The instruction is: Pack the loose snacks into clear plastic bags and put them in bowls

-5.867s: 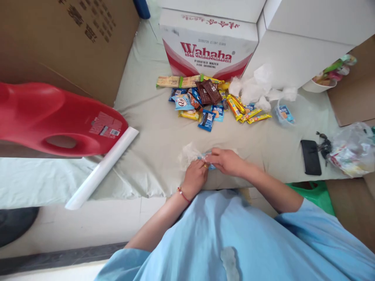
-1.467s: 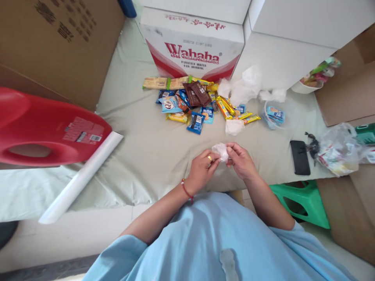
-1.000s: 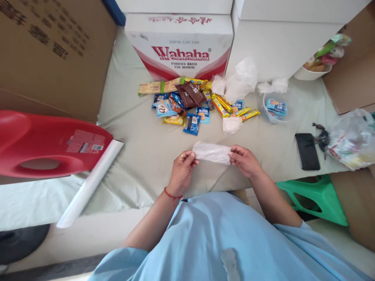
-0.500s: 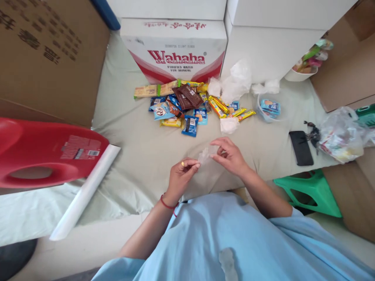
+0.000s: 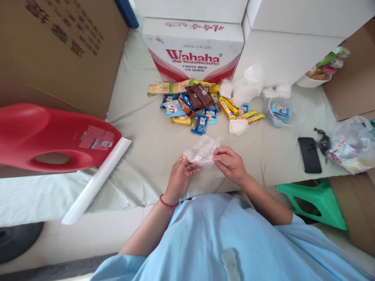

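A crumpled clear plastic bag (image 5: 202,150) is stretched between my two hands, just above the cloth near the table's front edge. My left hand (image 5: 181,174), with a ring on one finger, pinches the bag's left end. At its right side, the thumb and fingers of my right hand (image 5: 231,163) grip the film. Beyond the bag lies a pile of wrapped snacks: a dark blue packet (image 5: 199,124), a light blue packet (image 5: 174,108), brown packets (image 5: 200,96) and yellow sticks (image 5: 228,108). A small white crumpled bag (image 5: 238,127) rests right of the pile.
A Wahaha carton (image 5: 195,50) stands behind the snacks. More crumpled white bags (image 5: 249,84) and a clear tub (image 5: 280,114) with blue packets are to the right. Further right lie a phone (image 5: 309,155) and a filled plastic bag (image 5: 351,144). A red jug (image 5: 58,136) and white roll (image 5: 96,181) occupy the left.
The plastic bag is spread wider and larger between my hands than before. My left hand has turned, its fingers now under the bag. The camera view has shifted left.
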The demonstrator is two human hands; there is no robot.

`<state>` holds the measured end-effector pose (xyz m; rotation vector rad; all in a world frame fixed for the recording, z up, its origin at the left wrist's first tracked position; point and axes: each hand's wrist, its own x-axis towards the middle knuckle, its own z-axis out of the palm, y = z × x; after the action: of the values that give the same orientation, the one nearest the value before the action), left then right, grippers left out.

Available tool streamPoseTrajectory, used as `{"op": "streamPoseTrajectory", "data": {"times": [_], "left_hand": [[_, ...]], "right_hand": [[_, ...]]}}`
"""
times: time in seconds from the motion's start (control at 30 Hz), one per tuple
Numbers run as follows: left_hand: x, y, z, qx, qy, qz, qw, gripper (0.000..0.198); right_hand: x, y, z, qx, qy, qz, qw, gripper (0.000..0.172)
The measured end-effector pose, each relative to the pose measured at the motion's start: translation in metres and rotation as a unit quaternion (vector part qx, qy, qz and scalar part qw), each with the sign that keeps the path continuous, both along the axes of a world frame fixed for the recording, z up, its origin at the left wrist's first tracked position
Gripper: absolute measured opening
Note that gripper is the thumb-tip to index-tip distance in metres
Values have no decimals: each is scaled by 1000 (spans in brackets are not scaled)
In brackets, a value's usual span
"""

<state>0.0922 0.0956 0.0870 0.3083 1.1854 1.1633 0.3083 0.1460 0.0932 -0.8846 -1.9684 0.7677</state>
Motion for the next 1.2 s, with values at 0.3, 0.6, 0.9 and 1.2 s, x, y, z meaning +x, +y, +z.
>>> {"op": "streamPoseTrajectory", "data": {"times": [0.3, 0.6, 0.9, 1.2], "left_hand": [[2, 20, -4, -22, 10, 64, 998, 49], [19, 9, 0, 11, 29, 18, 999, 43], [13, -2, -2, 21, -46, 26, 998, 36], [5, -2, -9, 35, 26, -2, 999, 43]], "right_hand": [[24, -31, -11, -35, -53, -7, 998, 16], [1, -20, 8, -50, -61, -30, 996, 9], [-34, -10, -25, -106, -94, -6, 990, 16], [-34, -7, -7, -283, 9, -12, 959, 19]]}}
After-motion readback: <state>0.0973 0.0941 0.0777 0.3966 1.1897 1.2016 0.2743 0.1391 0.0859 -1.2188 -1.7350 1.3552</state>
